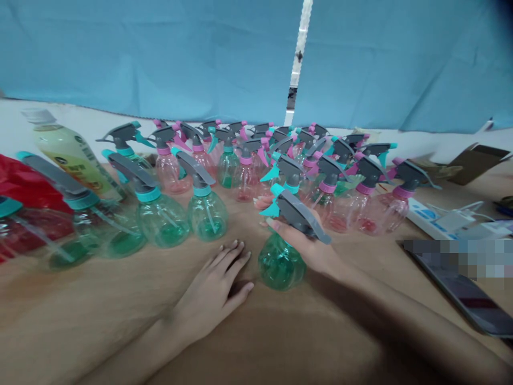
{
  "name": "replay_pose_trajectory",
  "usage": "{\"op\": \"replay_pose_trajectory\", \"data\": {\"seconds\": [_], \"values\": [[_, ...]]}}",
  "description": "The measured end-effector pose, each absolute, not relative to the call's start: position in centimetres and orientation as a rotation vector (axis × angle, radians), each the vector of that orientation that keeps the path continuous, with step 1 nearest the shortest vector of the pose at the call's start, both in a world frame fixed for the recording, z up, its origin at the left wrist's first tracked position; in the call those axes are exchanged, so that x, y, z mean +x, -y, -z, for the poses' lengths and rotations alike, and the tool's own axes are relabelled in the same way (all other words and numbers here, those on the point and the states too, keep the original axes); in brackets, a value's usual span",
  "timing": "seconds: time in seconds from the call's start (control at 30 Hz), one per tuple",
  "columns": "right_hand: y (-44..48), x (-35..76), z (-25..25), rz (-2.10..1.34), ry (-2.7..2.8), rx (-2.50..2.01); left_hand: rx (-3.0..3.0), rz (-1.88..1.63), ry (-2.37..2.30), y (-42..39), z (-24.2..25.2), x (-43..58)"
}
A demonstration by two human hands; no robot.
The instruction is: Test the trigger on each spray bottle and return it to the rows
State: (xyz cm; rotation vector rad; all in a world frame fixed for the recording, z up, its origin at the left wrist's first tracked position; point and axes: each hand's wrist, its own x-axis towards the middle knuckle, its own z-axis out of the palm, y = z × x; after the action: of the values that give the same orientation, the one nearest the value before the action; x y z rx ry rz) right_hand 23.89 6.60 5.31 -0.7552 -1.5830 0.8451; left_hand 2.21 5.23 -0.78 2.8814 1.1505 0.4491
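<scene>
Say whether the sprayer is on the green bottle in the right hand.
On: the grey sprayer sits on the bottle's neck, held by the right hand.

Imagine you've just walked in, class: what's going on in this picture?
A person's right hand grips a green plastic spray bottle around its grey trigger head, with the bottle tilted over the tan table. The left hand rests open on the table nearby. Crowded rows of green and pink spray bottles stand ahead.
</scene>
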Motion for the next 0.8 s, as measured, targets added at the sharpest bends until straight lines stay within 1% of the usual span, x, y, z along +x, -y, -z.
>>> {"op": "replay_pose_trajectory", "data": {"seconds": [0.37, 0.63, 0.8], "values": [[-6.58, 24.12, -5.27, -0.948, 1.603, -0.701, 2.913, -0.459, -1.151, -5.31, 0.76, 2.25], [-6.83, 24.02, -5.07, -0.905, 1.614, -0.688, 2.919, -0.436, -1.164, -5.24, 0.75, 2.21], [-6.70, 24.10, -5.20, -0.875, 1.629, -0.761, 2.933, -0.423, -1.164, -5.32, 0.85, 2.27]]}}
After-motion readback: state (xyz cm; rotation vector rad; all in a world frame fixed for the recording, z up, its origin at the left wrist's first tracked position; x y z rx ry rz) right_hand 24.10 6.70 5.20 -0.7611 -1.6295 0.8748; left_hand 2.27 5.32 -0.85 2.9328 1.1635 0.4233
